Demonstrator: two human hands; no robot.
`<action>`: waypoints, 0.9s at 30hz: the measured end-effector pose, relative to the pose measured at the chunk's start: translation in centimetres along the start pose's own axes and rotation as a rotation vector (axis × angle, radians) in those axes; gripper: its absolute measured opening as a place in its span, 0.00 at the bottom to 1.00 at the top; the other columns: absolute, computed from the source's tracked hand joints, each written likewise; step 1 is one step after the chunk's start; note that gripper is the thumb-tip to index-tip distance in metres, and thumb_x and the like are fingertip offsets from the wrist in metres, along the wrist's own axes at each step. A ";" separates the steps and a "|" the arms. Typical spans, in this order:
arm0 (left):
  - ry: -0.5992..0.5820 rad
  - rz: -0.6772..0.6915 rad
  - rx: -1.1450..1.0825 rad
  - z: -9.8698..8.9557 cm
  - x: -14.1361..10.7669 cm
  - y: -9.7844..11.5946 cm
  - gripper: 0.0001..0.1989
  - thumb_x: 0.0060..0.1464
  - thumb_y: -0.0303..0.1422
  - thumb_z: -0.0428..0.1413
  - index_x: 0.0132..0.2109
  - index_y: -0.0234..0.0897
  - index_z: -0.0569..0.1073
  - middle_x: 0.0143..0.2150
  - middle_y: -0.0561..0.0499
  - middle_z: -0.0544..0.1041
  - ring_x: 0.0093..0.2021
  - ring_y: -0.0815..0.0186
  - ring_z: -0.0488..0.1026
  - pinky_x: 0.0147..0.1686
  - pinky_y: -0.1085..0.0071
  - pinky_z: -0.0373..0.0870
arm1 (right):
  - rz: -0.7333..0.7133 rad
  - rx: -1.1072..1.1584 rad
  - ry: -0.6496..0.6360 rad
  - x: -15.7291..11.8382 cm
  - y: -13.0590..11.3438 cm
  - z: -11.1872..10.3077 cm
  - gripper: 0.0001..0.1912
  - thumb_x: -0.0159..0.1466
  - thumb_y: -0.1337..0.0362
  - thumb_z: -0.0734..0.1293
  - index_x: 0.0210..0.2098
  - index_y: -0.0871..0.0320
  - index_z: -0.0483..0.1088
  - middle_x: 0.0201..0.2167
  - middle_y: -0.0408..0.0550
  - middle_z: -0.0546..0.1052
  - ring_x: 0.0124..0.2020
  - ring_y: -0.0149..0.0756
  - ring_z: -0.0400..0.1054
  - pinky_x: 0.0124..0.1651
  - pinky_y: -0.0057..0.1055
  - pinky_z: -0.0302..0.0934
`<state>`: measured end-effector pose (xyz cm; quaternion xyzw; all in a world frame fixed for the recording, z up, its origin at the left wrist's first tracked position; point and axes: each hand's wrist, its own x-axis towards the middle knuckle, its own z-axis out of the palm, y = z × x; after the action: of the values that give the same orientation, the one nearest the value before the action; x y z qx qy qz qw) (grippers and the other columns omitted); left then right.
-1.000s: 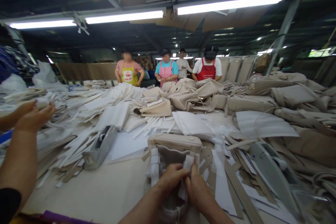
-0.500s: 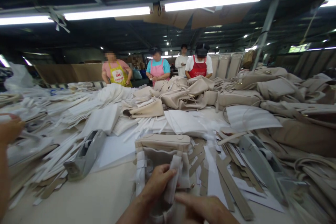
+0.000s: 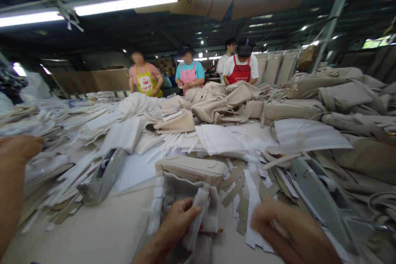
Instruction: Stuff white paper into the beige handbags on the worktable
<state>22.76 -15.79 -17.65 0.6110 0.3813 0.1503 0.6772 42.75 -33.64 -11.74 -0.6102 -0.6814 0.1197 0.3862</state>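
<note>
A beige bag [image 3: 192,167] lies on the table right in front of me, its opening towards me and its base at the far end. White foam [image 3: 159,198] wraps its left strap. My left hand [image 3: 179,218] pinches a foam-wrapped strap [image 3: 198,214] at the bag's right side, thumb on top. Off to the right of the bag, over paper and card strips, is my right hand [image 3: 281,227], blurred, with its fingers curled; whether it holds anything is not visible.
Grey tape dispensers stand left [image 3: 102,177] and right [image 3: 321,198]. Card strips [image 3: 238,189], white foam sheets [image 3: 120,136] and piled beige bags [image 3: 222,103] cover the table. Another person's hand [image 3: 21,148] reaches in at far left. Several people stand across the table.
My right hand has moved right, away from the bag and the wrapped strap. My left hand keeps its grip. The view has shifted slightly, and the other person's arm at left shows more.
</note>
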 end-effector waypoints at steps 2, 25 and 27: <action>0.010 0.003 0.011 0.2 0.4 -0.3 0.17 0.44 0.40 0.55 0.36 0.29 0.72 0.25 0.51 0.72 0.23 0.67 0.70 0.22 0.75 0.62 | 0.238 -0.316 0.000 2.8 4.2 0.7 0.15 0.65 0.58 0.54 0.34 0.54 0.71 0.31 0.49 0.73 0.33 0.36 0.68 0.36 0.32 0.61; -0.005 0.049 -0.109 -0.1 0.0 -1.2 0.15 0.43 0.39 0.57 0.34 0.31 0.72 0.25 0.52 0.71 0.23 0.67 0.70 0.22 0.75 0.63 | 0.126 -0.205 0.181 7.1 10.8 2.6 0.05 0.59 0.62 0.62 0.29 0.56 0.66 0.30 0.45 0.73 0.37 0.39 0.66 0.42 0.35 0.58; -0.019 0.048 -0.125 -0.3 0.1 -1.3 0.15 0.43 0.39 0.58 0.34 0.31 0.72 0.25 0.52 0.72 0.23 0.67 0.71 0.21 0.75 0.62 | 0.196 -0.113 0.429 7.4 9.8 1.6 0.10 0.63 0.57 0.57 0.35 0.56 0.62 0.32 0.46 0.72 0.36 0.37 0.68 0.40 0.34 0.60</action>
<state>22.30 -15.81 -18.85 0.5778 0.3502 0.1842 0.7138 49.20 -24.06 -16.24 -0.7054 -0.5268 -0.0143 0.4740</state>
